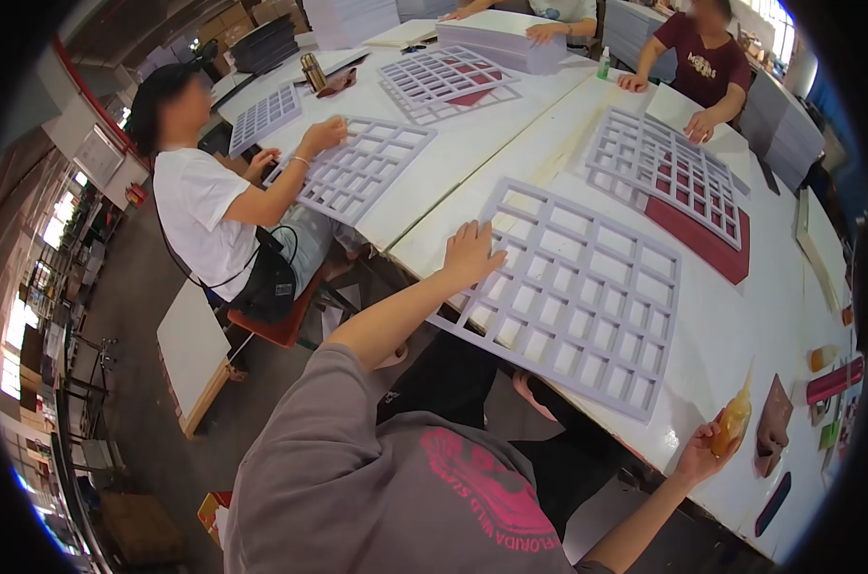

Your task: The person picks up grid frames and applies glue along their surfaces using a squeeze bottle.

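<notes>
A pale lavender grid panel (587, 256) with rows of rectangular openings lies on the white table in front of me, one edge reaching past the table's near side. On its left part rests my left hand (472, 253), palm down with the fingers apart. My right hand (707, 452), at the table's near right, is closed around a soft squeeze bottle (734, 421) of amber liquid that looks like glue. The bottle's thin nozzle points upward, away from the panel. A brown, leathery-looking piece (773, 426) and a dark, elongated object (773, 504) lie beside that hand.
Across the white table (511, 153), co-workers sit with similar grid panels (362, 167). Another panel (668, 163) lies partly over a dark red board (707, 244). A stack of white sheets (501, 43) and a small green bottle (603, 63) stand at the back.
</notes>
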Demonstrator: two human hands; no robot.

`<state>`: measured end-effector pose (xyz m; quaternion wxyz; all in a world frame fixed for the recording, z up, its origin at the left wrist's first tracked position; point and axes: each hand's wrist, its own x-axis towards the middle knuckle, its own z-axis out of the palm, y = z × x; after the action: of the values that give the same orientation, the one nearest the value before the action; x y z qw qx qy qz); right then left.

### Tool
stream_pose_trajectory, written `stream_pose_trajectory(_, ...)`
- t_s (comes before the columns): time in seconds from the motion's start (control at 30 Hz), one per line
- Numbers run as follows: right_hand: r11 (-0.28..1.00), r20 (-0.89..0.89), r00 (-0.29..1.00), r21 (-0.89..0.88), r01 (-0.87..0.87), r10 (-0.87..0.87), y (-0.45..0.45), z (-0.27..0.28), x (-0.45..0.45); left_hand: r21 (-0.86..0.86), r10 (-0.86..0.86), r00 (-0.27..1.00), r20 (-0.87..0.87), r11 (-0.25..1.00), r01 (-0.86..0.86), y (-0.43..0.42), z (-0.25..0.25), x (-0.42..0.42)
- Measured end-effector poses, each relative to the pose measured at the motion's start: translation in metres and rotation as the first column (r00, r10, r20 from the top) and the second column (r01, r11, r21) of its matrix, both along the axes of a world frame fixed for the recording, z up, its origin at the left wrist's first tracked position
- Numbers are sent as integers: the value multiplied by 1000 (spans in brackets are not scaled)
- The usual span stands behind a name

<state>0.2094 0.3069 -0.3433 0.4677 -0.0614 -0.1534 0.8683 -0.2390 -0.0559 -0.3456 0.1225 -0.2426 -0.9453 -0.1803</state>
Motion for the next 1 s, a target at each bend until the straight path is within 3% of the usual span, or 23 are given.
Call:
stream_pose_trajectory(0.07, 1000, 20, 1000, -19, 16, -15, -1, 3, -3, 35, -76, 995, -65, 996, 78, -7, -3, 2)
stream_pose_trajectory(0.17, 1000, 63, 998, 16, 24, -25, -4, -2, -1, 88, -71, 989, 128, 994, 60, -7, 18, 11)
stream_pose_trajectory(0.33, 999, 26, 999, 29, -28, 27, -6, 7, -4, 397, -131, 984, 124, 915, 72, -9, 20, 16)
stream_pose_trajectory(0.43, 1000, 61, 998, 17, 11, -12, -5, 3, -3, 386, -80, 996, 31, 921, 62, -15, 16, 21)
stream_pose_trajectory(0.53, 999, 79, 996, -7, 38, -37, -13, 9, -8, 678, -167, 943, 290, 731, -79, -32, -10, 21)
stream_pose_trajectory(0.6, 999, 87, 995, -20, 43, -41, -17, 12, -8, 776, -346, 816, 463, 603, -185, -39, -1, 34)
stream_pose_trajectory(0.73, 997, 122, 990, -14, 77, -75, -18, 19, -12, 709, -556, 457, 694, 415, -570, -56, 34, 57)
stream_pose_trajectory(1.0, 992, 156, 980, -12, 124, -121, -19, 20, -12, 788, -467, 671, 575, 97, -608, -46, 12, 84)
